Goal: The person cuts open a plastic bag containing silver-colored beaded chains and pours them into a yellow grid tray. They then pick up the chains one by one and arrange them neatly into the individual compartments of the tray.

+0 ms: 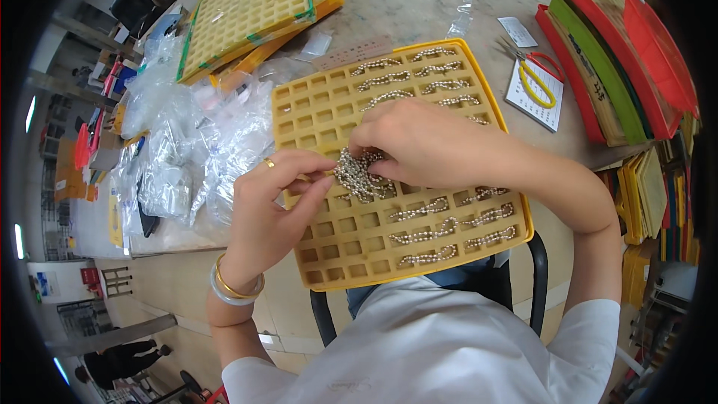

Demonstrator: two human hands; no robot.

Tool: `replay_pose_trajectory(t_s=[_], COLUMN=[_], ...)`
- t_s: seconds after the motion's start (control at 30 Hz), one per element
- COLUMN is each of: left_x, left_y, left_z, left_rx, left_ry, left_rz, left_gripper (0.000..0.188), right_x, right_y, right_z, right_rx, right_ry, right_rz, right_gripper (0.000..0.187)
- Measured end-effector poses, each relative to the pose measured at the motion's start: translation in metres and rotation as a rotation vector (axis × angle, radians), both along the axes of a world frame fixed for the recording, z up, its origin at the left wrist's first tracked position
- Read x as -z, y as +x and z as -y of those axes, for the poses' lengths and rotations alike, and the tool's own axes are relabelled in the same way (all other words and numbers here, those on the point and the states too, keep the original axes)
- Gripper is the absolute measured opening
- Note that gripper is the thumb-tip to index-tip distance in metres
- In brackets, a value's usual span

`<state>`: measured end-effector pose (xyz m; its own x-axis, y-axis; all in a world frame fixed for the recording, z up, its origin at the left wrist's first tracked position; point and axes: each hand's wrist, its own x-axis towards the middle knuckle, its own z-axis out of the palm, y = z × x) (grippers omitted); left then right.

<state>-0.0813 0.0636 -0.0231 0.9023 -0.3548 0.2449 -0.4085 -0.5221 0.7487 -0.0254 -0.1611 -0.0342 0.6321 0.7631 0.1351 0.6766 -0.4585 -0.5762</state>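
A yellow compartment tray [323, 273] lies in front of me, tilted slightly on the table edge. Near its middle sits a tangled pile of silvery beaded chains [363, 179]. My left hand [277, 198], with a ring and two bangles on that arm, pinches thumb and forefinger together on beads at the pile's left edge. From the right, my right hand [422, 142] reaches over the tray, its fingers curled into the pile and closed on beaded chain; part of its fingertips is hidden. Looped beaded chains [425, 235] lie in rows across the tray's right side.
Clear plastic bags [176, 157] heap up left of the tray. Stacked yellow trays [250, 15] stand at the far left. Scissors [537, 82] with red and yellow handles rest on a paper pad [535, 105]. Red and green trays [598, 60] stand at the right.
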Motion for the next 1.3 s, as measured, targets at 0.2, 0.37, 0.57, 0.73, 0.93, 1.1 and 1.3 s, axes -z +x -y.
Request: replay_pose_trajectory(t_s=[0.2, 0.37, 0.57, 0.73, 0.93, 1.1, 1.3], left_x=[0.003, -0.003, -0.011, -0.012, -0.012, -0.003, -0.002], left_y=[0.017, 0.033, 0.062, 0.072, 0.077, 0.076, 0.051], left_z=[-0.005, 0.016, 0.018, 0.019, 0.036, 0.033, 0.044], left_rx=[0.039, 0.178, 0.225, 0.120, 0.098, 0.152, 0.383], left_ry=[-0.020, -0.333, -0.248, -0.303, -0.367, -0.316, -0.201], left_rz=[-0.057, -0.437, -0.609, -0.522, -0.462, -0.495, -0.429], left_gripper=[0.022, 0.024, 0.018, 0.016, 0.019, 0.021, 0.021], right_x=[-0.019, -0.028, -0.039, -0.029, -0.023, -0.030, -0.029], right_y=[0.015, 0.020, 0.025, 0.037, 0.043, 0.036, 0.012], right_z=[0.005, 0.009, 0.021, 0.034, 0.033, 0.038, 0.029], right_rx=[-0.006, -0.008, 0.062, 0.079, 0.123, 0.135, 0.047], right_ry=[0.090, 0.403, 0.521, 0.440, 0.333, 0.493, 0.582], right_rz=[-0.232, -0.384, -0.445, -0.462, -0.516, -0.631, -0.565], right_gripper=[0.015, 0.017, 0.015, 0.017, 0.019, 0.018, 0.019])
